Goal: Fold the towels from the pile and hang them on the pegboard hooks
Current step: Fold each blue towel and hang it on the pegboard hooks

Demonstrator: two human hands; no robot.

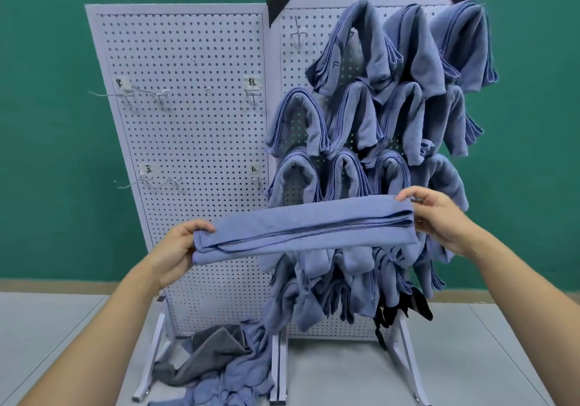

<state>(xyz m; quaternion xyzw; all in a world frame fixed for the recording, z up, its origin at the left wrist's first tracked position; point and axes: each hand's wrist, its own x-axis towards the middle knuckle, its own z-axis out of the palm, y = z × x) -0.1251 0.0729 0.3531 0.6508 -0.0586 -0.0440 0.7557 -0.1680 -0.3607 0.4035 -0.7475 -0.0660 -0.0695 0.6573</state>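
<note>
Tags (253, 82) on the left pegboard (194, 136) read 紫, 绿, 蓝, 红.

I have both arms raised, bare forearms entering from the lower corners and angling inward.

Left forearm (103, 318): climbs from the lower left, wrist roughly in line with it. Left hand (175, 248): gripping the left end of the folded blue towel (301, 227), thumb laid over the top, fingers wrapped underneath and mostly hidden.

Right forearm (518, 296): climbs from the lower right. Right hand (439, 217): gripping the towel's right end, fingertips curled over its upper edge, thumb on the near side.

Hands well apart, both in the air; right held higher than left.
</note>
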